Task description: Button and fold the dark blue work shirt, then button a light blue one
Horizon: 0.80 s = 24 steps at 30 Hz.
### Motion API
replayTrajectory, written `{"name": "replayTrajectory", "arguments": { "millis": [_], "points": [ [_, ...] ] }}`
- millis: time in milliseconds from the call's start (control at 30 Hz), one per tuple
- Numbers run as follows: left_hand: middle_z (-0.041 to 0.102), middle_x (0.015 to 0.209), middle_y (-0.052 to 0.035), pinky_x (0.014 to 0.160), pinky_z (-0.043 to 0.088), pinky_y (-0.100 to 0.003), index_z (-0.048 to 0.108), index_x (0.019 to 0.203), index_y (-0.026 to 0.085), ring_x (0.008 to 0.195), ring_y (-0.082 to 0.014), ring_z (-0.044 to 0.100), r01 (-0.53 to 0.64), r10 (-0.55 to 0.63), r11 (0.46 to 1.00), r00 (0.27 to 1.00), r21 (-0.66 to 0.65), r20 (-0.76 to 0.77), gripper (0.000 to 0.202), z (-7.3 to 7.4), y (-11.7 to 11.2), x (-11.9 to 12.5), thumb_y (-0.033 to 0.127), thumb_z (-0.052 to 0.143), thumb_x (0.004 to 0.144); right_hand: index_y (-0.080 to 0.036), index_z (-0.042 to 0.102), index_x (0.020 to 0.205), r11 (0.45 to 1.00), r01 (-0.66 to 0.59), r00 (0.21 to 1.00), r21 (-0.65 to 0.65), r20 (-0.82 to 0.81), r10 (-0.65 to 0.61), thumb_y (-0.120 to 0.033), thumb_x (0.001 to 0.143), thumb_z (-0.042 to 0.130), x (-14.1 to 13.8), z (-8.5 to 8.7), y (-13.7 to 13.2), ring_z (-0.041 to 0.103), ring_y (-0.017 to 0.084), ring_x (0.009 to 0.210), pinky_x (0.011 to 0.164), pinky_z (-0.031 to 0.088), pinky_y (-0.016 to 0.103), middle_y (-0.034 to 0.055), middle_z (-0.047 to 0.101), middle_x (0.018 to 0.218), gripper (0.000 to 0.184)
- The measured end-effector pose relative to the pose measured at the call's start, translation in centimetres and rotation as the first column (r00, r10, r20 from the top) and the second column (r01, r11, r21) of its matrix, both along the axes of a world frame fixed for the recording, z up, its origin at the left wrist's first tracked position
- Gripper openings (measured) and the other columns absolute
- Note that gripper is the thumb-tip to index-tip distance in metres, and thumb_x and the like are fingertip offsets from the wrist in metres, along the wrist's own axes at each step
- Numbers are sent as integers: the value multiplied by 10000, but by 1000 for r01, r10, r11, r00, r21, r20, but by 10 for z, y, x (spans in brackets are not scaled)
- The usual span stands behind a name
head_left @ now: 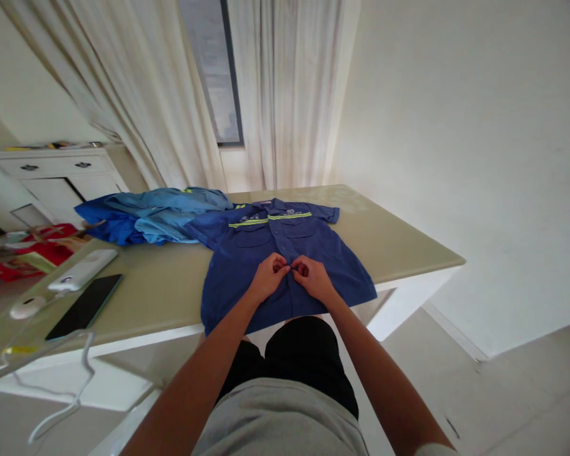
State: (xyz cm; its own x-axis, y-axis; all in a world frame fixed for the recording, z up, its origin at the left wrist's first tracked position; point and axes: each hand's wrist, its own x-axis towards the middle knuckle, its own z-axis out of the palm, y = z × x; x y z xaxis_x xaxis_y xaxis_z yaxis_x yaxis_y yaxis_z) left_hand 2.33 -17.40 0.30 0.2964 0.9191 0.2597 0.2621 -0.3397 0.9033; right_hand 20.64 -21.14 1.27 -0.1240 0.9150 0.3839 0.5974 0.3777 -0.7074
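A dark blue short-sleeved work shirt (251, 253) with yellow-green reflective stripes lies front up on the table, its collar away from me and its hem hanging over the near edge. At the middle of its front placket, my left hand (270, 276) pinches the cloth between thumb and fingers. Close beside it, my right hand (310, 276) pinches the placket from the other side. The fingertips of both hands nearly meet. Whatever button lies between them is too small and covered to make out.
Crumpled blue garments (166, 212) lie at the table's (408, 253) back left. Nearer on the left are a black phone (85, 307), a white power strip (83, 269) and a white cable (86, 361). Red bags (52, 244) stand beyond the left edge; a wall (456, 139) borders the right.
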Motion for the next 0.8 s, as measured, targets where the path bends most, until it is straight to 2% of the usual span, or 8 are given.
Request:
{"name": "replayTrajectory", "arguments": {
  "millis": [233, 367, 533, 633, 800],
  "points": [
    [703, 814, 1, 681, 483, -266, 634, 923, 206, 698, -139, 632, -49, 57, 997, 991, 67, -122, 117, 6, -7, 3, 232, 677, 818, -205, 677, 868, 998, 57, 996, -38, 63, -55, -159, 783, 655, -2, -2, 1, 547, 128, 603, 609, 364, 237, -41, 614, 666, 99],
    [709, 782, -8, 688, 468, -272, 684, 855, 201, 679, -143, 614, -72, 101, 987, 974, 147, -205, 121, 8, -9, 3, 134, 595, 805, -201, 676, 847, 995, 79, 997, -59, 16, -79, -167, 744, 657, -1, -2, 2, 551, 131, 596, 612, 383, 242, -36, 628, 659, 110],
    [740, 880, -29, 718, 479, -278, 724, 892, 215, 744, -165, 636, 6, 36, 986, 968, 167, -250, 133, 8, -8, 3, 186, 613, 825, -194, 682, 806, 993, 52, 995, -108, -82, -61, -224, 730, 668, 4, 0, 5, 543, 138, 572, 588, 403, 252, -29, 621, 624, 83],
    [747, 912, -36, 756, 490, -288, 731, 917, 225, 780, -176, 655, 27, 22, 985, 961, 172, -277, 172, 7, -7, 2, 165, 584, 853, -186, 699, 823, 991, 19, 992, -130, -123, -35, -264, 738, 671, 7, -2, 7, 550, 141, 583, 580, 409, 251, -17, 637, 637, 119],
    [745, 890, -25, 774, 497, -301, 709, 954, 244, 808, -191, 681, 50, 0, 973, 976, 223, -219, 195, 7, -7, 0, 194, 522, 928, -167, 726, 878, 991, -29, 972, -133, -234, -3, -349, 782, 673, 8, -7, 8, 540, 136, 578, 554, 401, 244, 1, 649, 664, 212]
  ]
}}
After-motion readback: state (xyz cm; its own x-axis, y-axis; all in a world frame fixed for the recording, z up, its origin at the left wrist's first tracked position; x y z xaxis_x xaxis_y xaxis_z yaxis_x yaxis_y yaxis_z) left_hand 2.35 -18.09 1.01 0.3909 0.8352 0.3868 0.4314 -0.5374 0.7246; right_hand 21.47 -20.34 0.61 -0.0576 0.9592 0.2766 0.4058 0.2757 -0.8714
